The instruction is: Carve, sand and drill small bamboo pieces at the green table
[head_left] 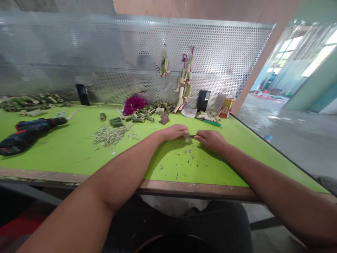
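Near the middle of the green tabletop, my left hand (176, 133) is closed on a short bamboo piece (187, 137), held just above the surface. My right hand (210, 139) grips a thin dark tool (192, 136), whose tip meets the bamboo piece; its exact kind is too small and blurred to tell. Small chips and dark specks (188, 161) lie scattered below both hands. A brown scrap (164, 119) rests beyond my left hand. Past my right hand are pale peeled bamboo pieces (209, 116) beside a green-handled tool (210, 122).
A cordless drill (28, 131) lies at left near a pile of bamboo tubes (28, 102). Shavings (110, 135), purple string (134, 104) and cut bamboo (143, 114) occupy the middle back. Strung bamboo (186, 77) hangs on the perforated metal panel (113, 56). A phone (203, 100) and bottle (226, 106) stand at back right.
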{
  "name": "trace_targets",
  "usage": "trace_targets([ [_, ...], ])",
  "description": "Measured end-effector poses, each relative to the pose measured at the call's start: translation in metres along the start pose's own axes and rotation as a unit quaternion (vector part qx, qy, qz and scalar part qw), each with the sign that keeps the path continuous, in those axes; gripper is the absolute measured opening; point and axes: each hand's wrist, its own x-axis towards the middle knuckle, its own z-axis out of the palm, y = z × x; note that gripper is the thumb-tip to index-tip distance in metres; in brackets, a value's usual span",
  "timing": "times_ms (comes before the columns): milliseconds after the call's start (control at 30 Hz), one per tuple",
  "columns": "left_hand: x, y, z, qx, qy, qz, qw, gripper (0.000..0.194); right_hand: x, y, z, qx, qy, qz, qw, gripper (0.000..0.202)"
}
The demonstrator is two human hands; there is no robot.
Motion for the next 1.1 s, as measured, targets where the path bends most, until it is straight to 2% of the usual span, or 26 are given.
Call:
trace_targets([
  [100,0.000,0.000,0.001,-0.053,-0.020,-0.012,0.998,0.035,0.001,-0.002,0.003,-0.011,0.002,0.002,1.000,0.049],
  [267,-0.001,0.002,0.000,-0.071,-0.027,-0.020,0.997,0.032,0.003,-0.004,0.006,-0.039,-0.020,0.006,0.999,0.050],
  [500,0.005,-0.002,0.006,-0.050,0.015,-0.035,0.998,0.037,0.004,-0.003,0.011,-0.056,-0.010,-0.004,0.998,0.051],
  [700,0.007,-0.002,0.006,-0.086,0.008,-0.040,0.995,0.033,0.005,-0.004,0.012,-0.062,-0.012,-0.002,0.998,0.052],
  [900,0.005,-0.004,0.005,-0.106,0.013,-0.041,0.993,0.031,0.002,-0.010,0.011,-0.075,-0.022,-0.072,0.994,0.050],
  [1100,0.005,-0.008,0.004,-0.105,0.002,-0.043,0.994,0.032,0.001,-0.006,0.014,-0.050,0.028,-0.017,0.998,0.050],
])
